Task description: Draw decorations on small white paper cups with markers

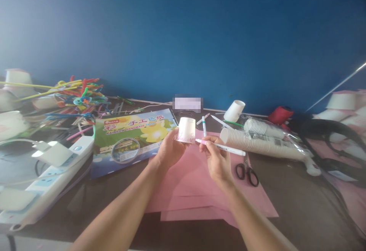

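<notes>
My left hand (172, 148) is wrapped round a white paper cup (187, 129), which has pink marks along its lower part. In my right hand (215, 159) is a white marker (233, 150) with a pink tip end, pointing left at the cup's lower right side. Both hands are above pink paper sheets (188, 188) on the dark table. Black-handled scissors (247, 172) lie on the paper to the right of my right hand. Another marker (204, 126) with a teal band lies just behind the cup.
A coloured-paper pack (131, 136) and a power strip (63, 174) lie at left, with colourful pipe cleaners (85, 94) behind. Stacked paper cups (257, 144) lie at right, near a single cup (234, 110) and a red spool (280, 115). A blue wall (183, 33) rises behind.
</notes>
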### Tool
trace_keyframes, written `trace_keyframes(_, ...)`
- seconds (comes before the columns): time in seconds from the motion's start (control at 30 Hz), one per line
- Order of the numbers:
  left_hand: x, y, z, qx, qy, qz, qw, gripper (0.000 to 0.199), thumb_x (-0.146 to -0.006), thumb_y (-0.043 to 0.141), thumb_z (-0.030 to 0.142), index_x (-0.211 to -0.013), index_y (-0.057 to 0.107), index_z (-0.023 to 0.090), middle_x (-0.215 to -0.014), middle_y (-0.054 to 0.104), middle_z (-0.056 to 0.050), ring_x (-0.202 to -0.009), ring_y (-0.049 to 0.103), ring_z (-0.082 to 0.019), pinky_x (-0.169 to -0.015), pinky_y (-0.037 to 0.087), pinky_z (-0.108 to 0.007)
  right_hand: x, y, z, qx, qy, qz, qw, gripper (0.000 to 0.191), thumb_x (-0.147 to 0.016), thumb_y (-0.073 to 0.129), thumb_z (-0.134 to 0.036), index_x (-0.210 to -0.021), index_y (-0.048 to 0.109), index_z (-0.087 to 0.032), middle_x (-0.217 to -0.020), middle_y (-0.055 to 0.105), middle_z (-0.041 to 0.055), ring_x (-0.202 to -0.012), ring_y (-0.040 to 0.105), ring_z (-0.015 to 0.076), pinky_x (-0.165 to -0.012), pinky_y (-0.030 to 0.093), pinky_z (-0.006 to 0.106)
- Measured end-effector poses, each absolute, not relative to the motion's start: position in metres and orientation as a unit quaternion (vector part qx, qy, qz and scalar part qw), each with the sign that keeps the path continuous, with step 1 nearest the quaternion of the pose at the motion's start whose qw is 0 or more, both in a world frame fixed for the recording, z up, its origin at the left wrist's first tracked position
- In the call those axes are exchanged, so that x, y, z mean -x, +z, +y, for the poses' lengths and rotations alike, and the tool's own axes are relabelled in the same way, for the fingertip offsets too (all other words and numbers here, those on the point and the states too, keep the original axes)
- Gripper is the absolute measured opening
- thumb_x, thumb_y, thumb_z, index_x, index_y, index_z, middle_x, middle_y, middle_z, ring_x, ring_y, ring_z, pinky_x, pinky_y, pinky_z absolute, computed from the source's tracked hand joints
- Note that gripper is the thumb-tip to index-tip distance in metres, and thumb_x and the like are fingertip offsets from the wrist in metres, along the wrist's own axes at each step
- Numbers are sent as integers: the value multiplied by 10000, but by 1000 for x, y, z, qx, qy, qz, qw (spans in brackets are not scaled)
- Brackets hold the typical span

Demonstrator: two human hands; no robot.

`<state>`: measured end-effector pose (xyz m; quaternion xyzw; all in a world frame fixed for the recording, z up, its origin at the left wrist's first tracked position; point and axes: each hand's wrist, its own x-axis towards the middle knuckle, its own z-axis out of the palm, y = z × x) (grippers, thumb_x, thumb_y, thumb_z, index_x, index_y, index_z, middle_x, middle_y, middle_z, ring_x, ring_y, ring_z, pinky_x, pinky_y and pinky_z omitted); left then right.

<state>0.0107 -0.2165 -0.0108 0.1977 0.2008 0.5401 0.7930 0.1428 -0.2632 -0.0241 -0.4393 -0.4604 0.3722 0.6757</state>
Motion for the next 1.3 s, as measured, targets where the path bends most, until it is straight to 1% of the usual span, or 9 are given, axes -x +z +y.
trace_keyframes(0.17,-10,-12,-215,-197,535,193,798,271,-870,489,265,-1045,611,98,-810,686,-94,-744,639,-204,-756,490,-336,-142,-25,-263,436,380,-444,685,117,-819,593,-314,-807,617,-200,-632,570,-26,-627,542,135,-675,438,312)
trace_keyframes(0.3,-10,-14,-215,-189,535,193,800,258,-868,498,265,-1032,617,106,-832,692,-92,-768,645,-207,-780,487,-336,-141,-25,-264,440,376,-455,677,123,-826,590,-318,-829,621,-199,-652,580,-18,-637,545,136,-660,434,301)
trace_keyframes(0.5,-11,-11,-216,-196,541,210,790,218,-862,499,253,-968,625,110,-803,686,-85,-729,634,-201,-729,491,-330,-141,-24,-267,433,374,-476,668,112,-837,581,-299,-816,625,-198,-652,576,-15,-643,533,135,-622,405,281)
trace_keyframes(0.63,-11,-10,-216,-168,549,233,785,192,-840,528,228,-968,627,125,-789,683,-62,-718,627,-180,-743,489,-312,-142,-24,-268,433,393,-484,651,119,-836,574,-289,-786,629,-196,-628,565,-18,-628,516,131,-602,383,274)
trace_keyframes(0.77,-11,-10,-216,-182,545,218,789,229,-845,520,240,-1009,624,118,-802,684,-72,-729,627,-187,-763,488,-326,-143,-24,-267,434,379,-473,667,126,-828,569,-305,-792,627,-199,-620,569,-17,-624,529,139,-626,410,292)
trace_keyframes(1.0,-9,-12,-215,-219,539,195,789,227,-872,484,270,-945,628,111,-797,671,-86,-731,622,-201,-722,480,-331,-141,-27,-264,437,366,-461,680,126,-841,574,-325,-842,614,-206,-650,582,-18,-657,560,143,-683,440,312)
trace_keyframes(1.1,-9,-13,-215,-224,537,195,790,240,-873,483,282,-940,630,106,-808,670,-90,-744,622,-207,-720,481,-337,-141,-27,-264,439,367,-464,676,126,-848,574,-327,-857,616,-208,-664,590,-16,-664,564,142,-681,439,306)
trace_keyframes(1.3,-8,-14,-215,-217,539,195,790,228,-856,510,284,-939,631,110,-806,671,-89,-750,622,-207,-725,479,-337,-139,-26,-265,446,362,-465,674,148,-828,588,-345,-826,620,-201,-643,585,-11,-643,555,146,-651,436,298)
